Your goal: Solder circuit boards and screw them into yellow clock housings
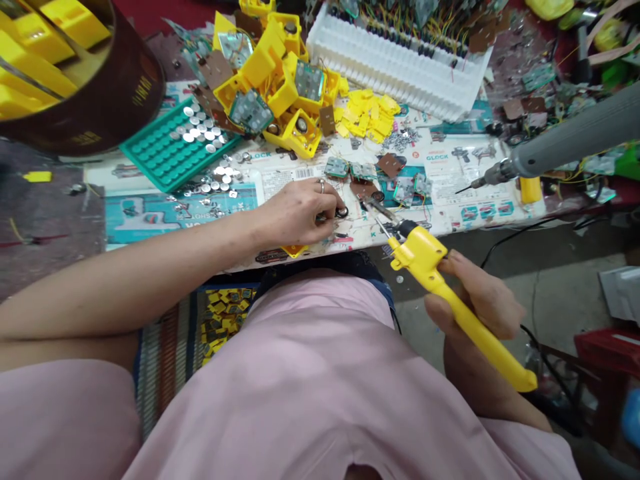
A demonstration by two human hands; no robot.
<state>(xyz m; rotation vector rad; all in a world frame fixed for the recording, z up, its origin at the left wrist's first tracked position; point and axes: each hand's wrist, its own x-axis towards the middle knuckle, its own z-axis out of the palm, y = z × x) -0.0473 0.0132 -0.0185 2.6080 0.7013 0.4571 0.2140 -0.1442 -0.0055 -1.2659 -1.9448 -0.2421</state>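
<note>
My left hand [300, 212], with a ring on one finger, rests at the table's front edge. Its fingers are curled together at a small round black part [342, 212]. Below that hand, a yellow plastic piece [294, 251] is mostly hidden. My right hand [475, 297] is closed around the handle of a yellow soldering gun [425, 253], whose metal tip points up and left toward the table. Close to the tip lie a brown board piece [364, 191] and small green circuit boards [363, 171].
A grey electric screwdriver [565, 143] reaches in from the right. Behind are yellow housings [263, 57], yellow flat pieces [367, 113] and a white foam rack [385, 63] with wired parts. Left stand a teal tray [165, 147] with metal discs and a brown tub [115, 87].
</note>
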